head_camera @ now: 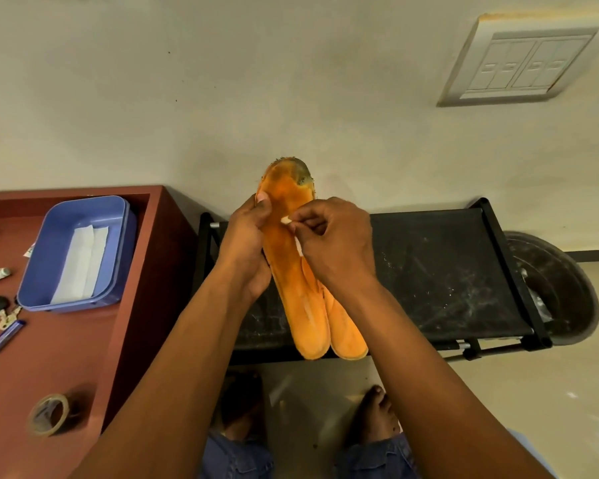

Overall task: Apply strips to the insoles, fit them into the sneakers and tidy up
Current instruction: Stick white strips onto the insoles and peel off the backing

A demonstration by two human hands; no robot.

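A person stood over a black rack point(440, 271), holding two orange insoles point(305, 305) stacked together in front of the body. The left hand point(248, 236) was wrapped around the insoles' left edge, thumb pressed on the upper face near the toe end, so the pair was firmly held. The right hand point(332, 240) was curled with its fingertips pinching a small white strip point(286, 220); the pinch was narrow and closed on the strip's end.

The strip sat just left of the right hand's fingertips, against the top insole's face, and a further sliver of white showed below the fingers. Whether it was already stuck down could not be told. The insoles' long axis ran away from the person, heels toward the body and below both hands, toes beyond the grips and pointing at the wall. The right hand was the nearer one to the strip, and any laying of the strip would likely run along that axis, back toward the heels.

Far to the left of the holding hand, a blue tray point(118, 281) with more white strips point(80, 264) rested on a reddish table point(66, 357), with a roll of tape point(49, 414) nearer the body. No sneakers were clearly visible.
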